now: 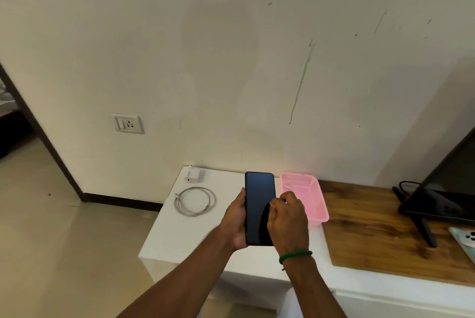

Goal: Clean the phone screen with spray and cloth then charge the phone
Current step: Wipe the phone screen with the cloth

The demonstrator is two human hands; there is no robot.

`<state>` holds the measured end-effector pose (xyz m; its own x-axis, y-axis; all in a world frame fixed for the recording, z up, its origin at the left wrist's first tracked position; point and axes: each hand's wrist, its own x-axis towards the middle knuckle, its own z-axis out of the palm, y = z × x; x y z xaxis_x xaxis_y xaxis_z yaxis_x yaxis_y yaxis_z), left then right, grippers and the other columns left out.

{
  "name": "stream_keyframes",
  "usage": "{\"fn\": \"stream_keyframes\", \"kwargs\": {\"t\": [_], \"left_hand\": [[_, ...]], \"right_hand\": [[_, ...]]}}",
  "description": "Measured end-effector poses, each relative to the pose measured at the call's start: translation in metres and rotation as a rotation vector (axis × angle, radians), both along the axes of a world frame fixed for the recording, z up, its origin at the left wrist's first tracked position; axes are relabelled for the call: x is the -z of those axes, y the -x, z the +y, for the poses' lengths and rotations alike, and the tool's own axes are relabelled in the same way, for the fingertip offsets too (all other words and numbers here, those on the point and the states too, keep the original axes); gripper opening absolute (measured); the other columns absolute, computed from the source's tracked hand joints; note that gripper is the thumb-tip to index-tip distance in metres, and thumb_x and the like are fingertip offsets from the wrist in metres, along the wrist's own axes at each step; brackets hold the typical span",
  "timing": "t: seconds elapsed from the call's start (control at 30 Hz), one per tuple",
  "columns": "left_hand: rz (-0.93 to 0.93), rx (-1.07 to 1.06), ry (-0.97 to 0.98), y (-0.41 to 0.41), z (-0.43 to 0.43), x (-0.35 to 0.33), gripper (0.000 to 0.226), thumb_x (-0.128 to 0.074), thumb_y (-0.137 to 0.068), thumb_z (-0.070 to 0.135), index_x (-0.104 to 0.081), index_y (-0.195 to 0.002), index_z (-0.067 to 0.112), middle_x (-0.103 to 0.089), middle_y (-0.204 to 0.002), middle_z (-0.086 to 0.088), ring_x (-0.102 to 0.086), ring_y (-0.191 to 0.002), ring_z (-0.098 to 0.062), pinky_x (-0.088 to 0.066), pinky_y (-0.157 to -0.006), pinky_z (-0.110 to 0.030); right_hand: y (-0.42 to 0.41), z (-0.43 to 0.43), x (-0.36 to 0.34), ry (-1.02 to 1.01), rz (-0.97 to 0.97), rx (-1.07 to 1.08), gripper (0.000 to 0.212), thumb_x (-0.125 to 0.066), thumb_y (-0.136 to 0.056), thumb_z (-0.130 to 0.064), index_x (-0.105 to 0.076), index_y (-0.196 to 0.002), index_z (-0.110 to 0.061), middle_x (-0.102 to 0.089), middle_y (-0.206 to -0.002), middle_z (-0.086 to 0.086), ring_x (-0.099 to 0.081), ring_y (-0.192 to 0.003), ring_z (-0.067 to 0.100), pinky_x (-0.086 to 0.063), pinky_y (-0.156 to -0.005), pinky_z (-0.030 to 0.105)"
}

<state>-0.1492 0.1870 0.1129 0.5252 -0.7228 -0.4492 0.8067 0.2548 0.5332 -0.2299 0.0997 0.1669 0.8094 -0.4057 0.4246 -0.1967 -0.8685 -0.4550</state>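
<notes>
My left hand (235,225) holds a dark phone (258,194) upright above the white counter (177,238), screen towards me. My right hand (289,220), with a green bracelet on the wrist, has its fingers bunched against the lower right of the screen. They press what looks like a black cloth (264,225) onto the glass. A white charger plug (193,177) lies at the counter's back left. A coiled grey cable (195,200) lies just in front of it. A wall socket (128,123) with a switch sits on the wall to the left. No spray bottle is in view.
A pink plastic basket (312,196) stands right behind my right hand. A wooden board (380,235) covers the counter to the right. On it stand a dark screen on a stand (447,189) and a second phone (466,242). A doorway opens at far left.
</notes>
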Motion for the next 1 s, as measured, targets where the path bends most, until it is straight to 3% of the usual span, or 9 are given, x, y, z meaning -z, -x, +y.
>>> {"fn": "stream_keyframes", "kwargs": {"t": [0.17,0.27,0.33,0.57,0.7,0.87,1.0], "left_hand": [[0.022,-0.024,0.047,0.005,0.000,-0.010,0.062,-0.044,-0.087,0.064,-0.070,-0.113,0.015,-0.070,-0.105,-0.010,-0.067,-0.088,-0.026,-0.053,-0.081,-0.036],[0.000,-0.029,0.115,0.005,0.002,-0.011,0.068,-0.041,-0.092,0.060,-0.057,-0.132,0.008,-0.061,-0.120,-0.013,-0.059,-0.107,-0.027,-0.046,-0.096,-0.039],[0.002,-0.017,0.166,0.005,0.002,-0.011,0.072,-0.035,-0.095,0.060,-0.050,-0.137,0.003,-0.059,-0.120,-0.016,-0.057,-0.107,-0.030,-0.044,-0.095,-0.040],[-0.003,0.006,0.204,0.006,0.003,-0.009,0.070,-0.034,-0.095,0.059,-0.049,-0.135,0.004,-0.059,-0.115,-0.016,-0.059,-0.101,-0.030,-0.042,-0.092,-0.040],[0.002,-0.019,0.149,0.002,0.001,-0.008,0.071,-0.036,-0.094,0.060,-0.052,-0.136,0.006,-0.059,-0.120,-0.015,-0.055,-0.108,-0.028,-0.040,-0.100,-0.038],[0.025,-0.014,0.046,-0.003,0.001,-0.004,0.066,-0.039,-0.088,0.069,-0.072,-0.108,0.015,-0.070,-0.105,-0.009,-0.067,-0.087,-0.026,-0.051,-0.083,-0.038],[0.024,-0.006,0.030,-0.002,0.000,-0.001,0.072,-0.032,-0.089,0.072,-0.070,-0.113,0.015,-0.067,-0.114,-0.011,-0.065,-0.093,-0.029,-0.041,-0.101,-0.047]], "right_hand": [[-0.001,0.017,0.001,0.046,-0.015,-0.071,0.010,-0.075,-0.072,-0.001,-0.065,-0.068,-0.002,-0.064,-0.074,0.015,-0.060,-0.061,0.025,-0.056,-0.056,0.032],[0.002,0.032,0.003,0.071,-0.017,-0.113,0.010,-0.076,-0.069,0.000,-0.066,-0.067,-0.001,-0.062,-0.073,0.013,-0.060,-0.062,0.024,-0.057,-0.056,0.032],[0.006,0.041,0.007,0.080,-0.013,-0.131,0.012,-0.079,-0.066,-0.002,-0.068,-0.069,-0.002,-0.064,-0.073,0.011,-0.061,-0.061,0.023,-0.058,-0.055,0.031],[0.010,0.046,0.013,0.082,-0.023,-0.143,0.016,-0.083,-0.061,-0.004,-0.070,-0.070,-0.005,-0.066,-0.072,0.009,-0.064,-0.061,0.021,-0.060,-0.057,0.031],[0.008,0.035,0.009,0.059,-0.012,-0.131,0.010,-0.077,-0.068,-0.002,-0.067,-0.069,-0.004,-0.064,-0.075,0.012,-0.061,-0.063,0.024,-0.057,-0.058,0.031],[0.002,0.012,0.005,0.043,0.000,-0.055,0.007,-0.067,-0.077,0.001,-0.064,-0.070,-0.002,-0.062,-0.079,0.014,-0.056,-0.063,0.025,-0.053,-0.055,0.032],[0.003,0.002,0.008,0.004,-0.025,-0.014,0.007,-0.071,-0.075,0.000,-0.065,-0.072,0.000,-0.063,-0.078,0.015,-0.059,-0.062,0.026,-0.056,-0.058,0.033]]}}
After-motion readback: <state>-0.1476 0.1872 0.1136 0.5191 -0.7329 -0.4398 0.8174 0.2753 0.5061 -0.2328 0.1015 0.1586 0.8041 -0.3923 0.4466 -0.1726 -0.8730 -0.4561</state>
